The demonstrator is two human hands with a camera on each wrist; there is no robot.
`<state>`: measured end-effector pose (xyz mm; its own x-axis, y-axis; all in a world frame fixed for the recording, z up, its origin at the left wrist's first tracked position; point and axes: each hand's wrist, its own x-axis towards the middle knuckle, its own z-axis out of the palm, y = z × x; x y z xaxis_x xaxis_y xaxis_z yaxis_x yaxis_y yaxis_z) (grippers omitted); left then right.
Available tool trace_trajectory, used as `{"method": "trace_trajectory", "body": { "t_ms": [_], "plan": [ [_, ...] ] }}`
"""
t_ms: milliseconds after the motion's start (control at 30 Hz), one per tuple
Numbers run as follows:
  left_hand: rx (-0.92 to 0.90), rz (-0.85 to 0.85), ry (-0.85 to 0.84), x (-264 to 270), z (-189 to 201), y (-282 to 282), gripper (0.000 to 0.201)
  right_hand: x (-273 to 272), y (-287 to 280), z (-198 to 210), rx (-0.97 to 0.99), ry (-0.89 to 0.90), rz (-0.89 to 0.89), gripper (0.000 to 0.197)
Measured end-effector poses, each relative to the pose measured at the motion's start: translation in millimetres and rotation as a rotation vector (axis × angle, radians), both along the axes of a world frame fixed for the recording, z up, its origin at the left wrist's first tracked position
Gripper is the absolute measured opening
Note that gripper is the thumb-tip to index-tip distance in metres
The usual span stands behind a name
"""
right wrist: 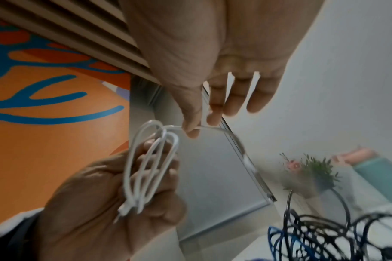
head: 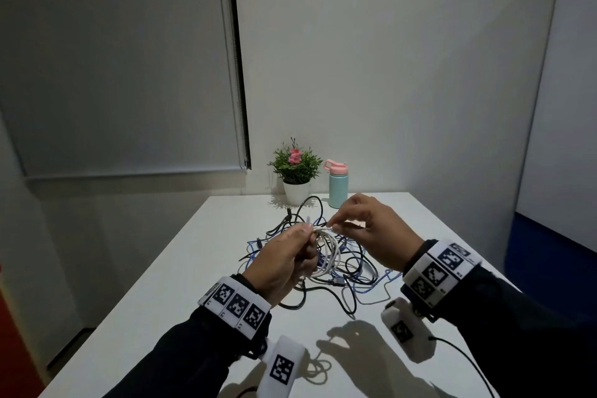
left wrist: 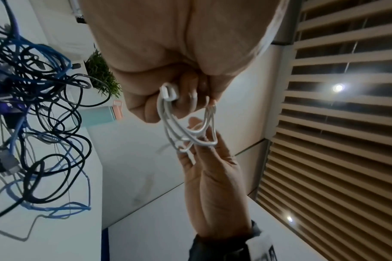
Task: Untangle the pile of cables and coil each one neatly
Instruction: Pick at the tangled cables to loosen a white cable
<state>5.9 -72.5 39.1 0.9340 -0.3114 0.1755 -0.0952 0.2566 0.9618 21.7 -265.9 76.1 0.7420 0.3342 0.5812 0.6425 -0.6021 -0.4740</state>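
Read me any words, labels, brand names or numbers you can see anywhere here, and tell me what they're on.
No readable text in any view.
Wrist bands and: black-and-white square marker patterns with tiny marks beside them, too small to read.
Wrist cameras' wraps and: the same kind of pattern, no words.
Teal bottle, white pot, white cable: no label or brand visible.
Orange wall in the right wrist view: blue shapes only, no lettering.

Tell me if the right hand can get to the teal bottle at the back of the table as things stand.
Probably yes, but not freely. The teal bottle stands upright just beyond the right hand, with nothing between them. But that hand pinches the white cable, whose coil the left hand holds, so it would need to let go first.
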Motion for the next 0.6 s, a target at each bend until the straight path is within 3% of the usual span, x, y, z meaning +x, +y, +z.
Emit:
{"method": "trace_trajectory", "body": {
  "t_ms": [167, 367, 500, 600],
  "plan": [
    [0.043, 0.073, -0.079, 0.2, 1.9, -11.1, 0.028, -0.8, 10.8, -14.3, 0.101, 0.183, -0.023, 0.013],
    [0.287, 0.213, -0.295, 11.4, -7.1, -7.5, 0.036, -2.4, 19.8, -19.7, 0.364, 0.570, 0.222, 0.030],
    [0.454, 0.256, -0.433, 13.2, -12.7, -2.5, 0.033, -2.3, 16.8, -25.1, 0.421, 0.733, 0.370, 0.024],
    [0.519, 0.253, -0.499, 10.8, -14.7, -4.6, 0.032, -3.3, 18.5, -27.3, 0.466, 0.734, 0.372, 0.008]
  ]
}}
